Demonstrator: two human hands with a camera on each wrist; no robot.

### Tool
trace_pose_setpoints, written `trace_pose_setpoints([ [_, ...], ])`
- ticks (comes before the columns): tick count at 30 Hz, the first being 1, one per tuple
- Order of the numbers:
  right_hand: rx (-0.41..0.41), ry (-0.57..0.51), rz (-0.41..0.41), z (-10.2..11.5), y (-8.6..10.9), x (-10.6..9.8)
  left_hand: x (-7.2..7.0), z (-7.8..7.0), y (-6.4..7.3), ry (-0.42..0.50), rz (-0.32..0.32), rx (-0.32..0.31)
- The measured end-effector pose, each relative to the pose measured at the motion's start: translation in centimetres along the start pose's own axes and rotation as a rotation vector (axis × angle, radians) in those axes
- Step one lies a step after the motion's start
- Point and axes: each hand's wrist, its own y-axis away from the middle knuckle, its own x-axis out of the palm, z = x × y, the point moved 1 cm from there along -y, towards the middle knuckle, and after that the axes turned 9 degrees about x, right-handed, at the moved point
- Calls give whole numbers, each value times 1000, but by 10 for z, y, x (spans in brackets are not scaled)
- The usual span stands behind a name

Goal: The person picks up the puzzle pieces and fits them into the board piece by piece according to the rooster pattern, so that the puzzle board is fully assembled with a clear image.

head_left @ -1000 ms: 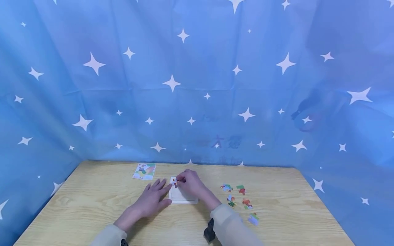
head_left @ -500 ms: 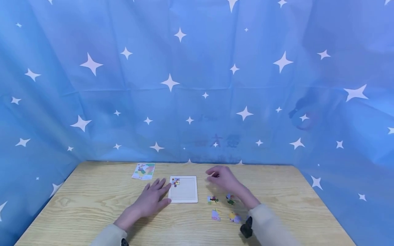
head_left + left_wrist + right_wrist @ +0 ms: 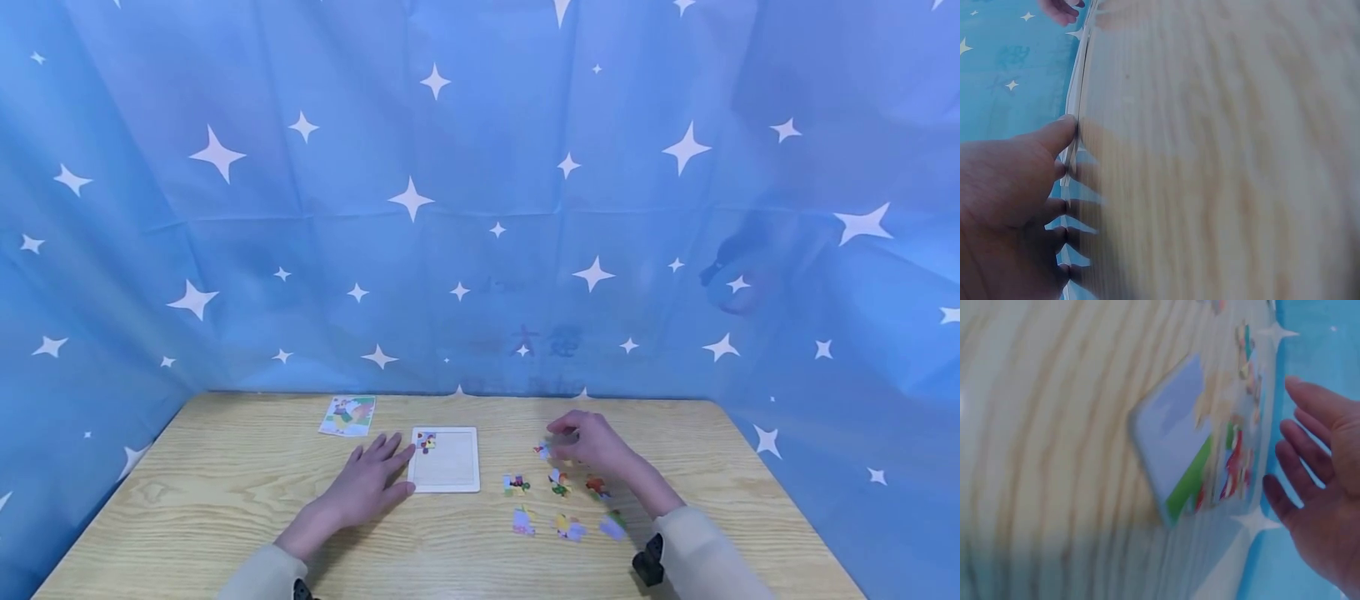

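My left hand (image 3: pixel 363 492) rests on the table with fingers spread, its thumb and fingertips at the left edge of a white square puzzle tray (image 3: pixel 450 467). In the tray's far left corner lies a colourful puzzle piece (image 3: pixel 426 441). Over the loose pieces on the right is my right hand (image 3: pixel 596 442), its fingers loosely bent with nothing between them; in the right wrist view the palm and fingers (image 3: pixel 1300 450) are relaxed. Nearest its fingertips lies a small piece (image 3: pixel 542 450). A lavender and green corner piece (image 3: pixel 1175 434) shows large in the right wrist view. The hand hides some pieces.
Several loose pieces lie in rows right of the tray, among them a green and red one (image 3: pixel 558 482) and a yellow and lavender one (image 3: pixel 570 527). A printed picture card (image 3: pixel 348 416) lies at the far left. A blue starry curtain (image 3: pixel 480 250) stands behind the table (image 3: pixel 225 483).
My right hand has left the tray's far left corner, where the puzzle piece now lies uncovered, and moved right over the loose pieces. My left hand has stayed at the tray's edge.
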Motion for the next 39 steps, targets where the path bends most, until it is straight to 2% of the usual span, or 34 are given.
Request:
trace_pose_setpoints([
  [3, -2, 21, 21, -6, 0, 0, 0, 1, -1, -5, -3, 3],
  [10, -67, 12, 45, -21, -5, 4, 1, 2, -1, -2, -10, 9],
  [18, -62, -13, 79, -30, -8, 5, 4, 5, -1, -7, -36, 37],
  [25, -70, -15, 85, -30, -9, 5, 9, 11, -1, -2, -41, 44],
  [32, -43, -23, 94, -26, -9, 5, 8, 10, -1, 4, -31, 41],
  [36, -17, -58, 98, -24, -10, 6, 8, 10, -1, -11, -40, 42],
  [39, 3, -101, 102, -23, -12, 7, 8, 10, -1, -26, -29, 20],
])
